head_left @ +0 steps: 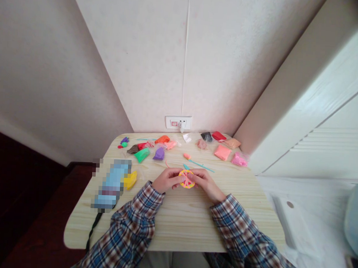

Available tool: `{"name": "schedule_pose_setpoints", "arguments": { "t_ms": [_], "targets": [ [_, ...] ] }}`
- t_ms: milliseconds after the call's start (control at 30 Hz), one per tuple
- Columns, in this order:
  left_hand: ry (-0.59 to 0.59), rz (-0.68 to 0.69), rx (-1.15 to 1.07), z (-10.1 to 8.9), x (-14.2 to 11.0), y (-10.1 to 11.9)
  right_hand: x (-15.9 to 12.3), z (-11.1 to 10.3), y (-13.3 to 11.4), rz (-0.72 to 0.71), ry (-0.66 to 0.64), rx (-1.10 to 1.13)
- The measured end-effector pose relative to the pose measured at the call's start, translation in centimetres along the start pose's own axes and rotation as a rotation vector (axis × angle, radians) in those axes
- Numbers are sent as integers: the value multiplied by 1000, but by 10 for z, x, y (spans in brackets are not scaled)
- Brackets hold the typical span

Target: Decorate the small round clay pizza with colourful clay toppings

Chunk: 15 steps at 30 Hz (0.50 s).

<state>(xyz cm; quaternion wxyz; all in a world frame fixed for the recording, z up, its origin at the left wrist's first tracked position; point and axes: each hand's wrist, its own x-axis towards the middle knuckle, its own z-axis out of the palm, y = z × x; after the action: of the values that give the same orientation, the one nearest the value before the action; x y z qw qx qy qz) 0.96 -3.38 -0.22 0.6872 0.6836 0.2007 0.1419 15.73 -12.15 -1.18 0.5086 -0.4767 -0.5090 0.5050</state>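
A small round clay piece [187, 179], yellow with pink on top, sits between my two hands just above the pale wooden table [177, 225]. My left hand [166, 179] pinches its left edge with curled fingers. My right hand [205, 183] grips its right edge the same way. Both arms wear plaid sleeves. A teal stick tool [200, 165] with an orange clay bit [186, 155] at its end lies just beyond my hands.
Several clay packets lie along the back: green [142, 155], purple [159, 153], orange [162, 139], red [219, 136], salmon [222, 152], pink [239, 159]. A yellow lump [130, 180] sits beside a blurred blue object [111, 183]. A wall socket [178, 122] is behind. White furniture [315, 128] stands right.
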Motion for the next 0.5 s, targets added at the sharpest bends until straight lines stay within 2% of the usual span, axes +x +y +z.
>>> {"name": "schedule_pose_setpoints", "arguments": {
  "t_ms": [67,167,500],
  "targets": [
    [65,26,-9,-2,1,-1,0,0,1,9,-24,-3],
    [100,41,-17,-4,2,-2,-1,0,2,33,-76,-12],
    [63,18,-59,-3,2,-2,-1,0,0,6,-8,-31]
  ]
}}
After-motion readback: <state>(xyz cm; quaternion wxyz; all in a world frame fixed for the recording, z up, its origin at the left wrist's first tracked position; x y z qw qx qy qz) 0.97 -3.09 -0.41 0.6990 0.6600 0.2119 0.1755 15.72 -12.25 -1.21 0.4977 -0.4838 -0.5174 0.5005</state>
